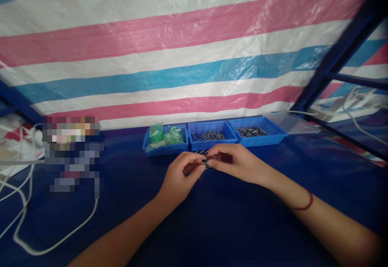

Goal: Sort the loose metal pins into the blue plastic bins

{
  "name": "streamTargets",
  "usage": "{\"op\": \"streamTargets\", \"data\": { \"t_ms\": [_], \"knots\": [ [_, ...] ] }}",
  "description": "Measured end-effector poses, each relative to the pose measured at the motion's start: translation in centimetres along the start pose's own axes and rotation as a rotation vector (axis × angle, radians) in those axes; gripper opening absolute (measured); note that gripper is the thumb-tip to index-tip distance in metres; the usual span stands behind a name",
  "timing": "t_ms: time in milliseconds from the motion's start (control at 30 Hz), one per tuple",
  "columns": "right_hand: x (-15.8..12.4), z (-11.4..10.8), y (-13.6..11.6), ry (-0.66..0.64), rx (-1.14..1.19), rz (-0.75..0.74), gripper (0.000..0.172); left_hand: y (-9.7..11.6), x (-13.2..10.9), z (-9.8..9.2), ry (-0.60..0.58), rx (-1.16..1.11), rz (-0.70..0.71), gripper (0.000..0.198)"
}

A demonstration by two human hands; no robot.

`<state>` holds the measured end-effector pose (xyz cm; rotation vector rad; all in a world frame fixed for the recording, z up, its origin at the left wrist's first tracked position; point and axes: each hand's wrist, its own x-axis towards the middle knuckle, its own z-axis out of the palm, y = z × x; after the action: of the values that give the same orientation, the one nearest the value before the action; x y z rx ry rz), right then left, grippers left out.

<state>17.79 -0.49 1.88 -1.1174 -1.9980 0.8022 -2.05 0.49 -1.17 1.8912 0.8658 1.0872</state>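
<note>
Three stocked blue bins [212,143] span ten to two o'clock around one small dark part [204,160]: green bags [175,134], metal pins [214,135], metal pieces [251,131]. Left hand [181,178] and right hand [238,162] pinch that part, seemingly mid-work; plenty looks left, while anything finished cannot be told.

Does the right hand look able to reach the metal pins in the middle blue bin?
Probably yes: the metal pins lie uncovered just beyond the right hand, though it seems busy with a small part.
</note>
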Motion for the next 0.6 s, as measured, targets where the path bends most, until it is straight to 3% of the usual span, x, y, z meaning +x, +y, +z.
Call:
{"op": "streamTargets", "data": {
  "t_ms": [233, 433, 600],
  "knots": [
    [0.3, 1.9, -0.1, 0.084, 0.421, 0.119, 0.021, 0.4, 0.0, 0.1, 0.063, -0.116, -0.013, 0.013],
    [0.3, 2.1, -0.6, 0.116, 0.444, 0.123, 0.021, 0.2, 0.0, 0.2, 0.005, -0.135, -0.128, 0.029],
    [0.3, 2.0, -0.6, 0.127, 0.422, 0.111, 0.019, 0.5, 0.0, -0.3, -0.088, 0.092, -0.109, 0.015]
  ]
}}
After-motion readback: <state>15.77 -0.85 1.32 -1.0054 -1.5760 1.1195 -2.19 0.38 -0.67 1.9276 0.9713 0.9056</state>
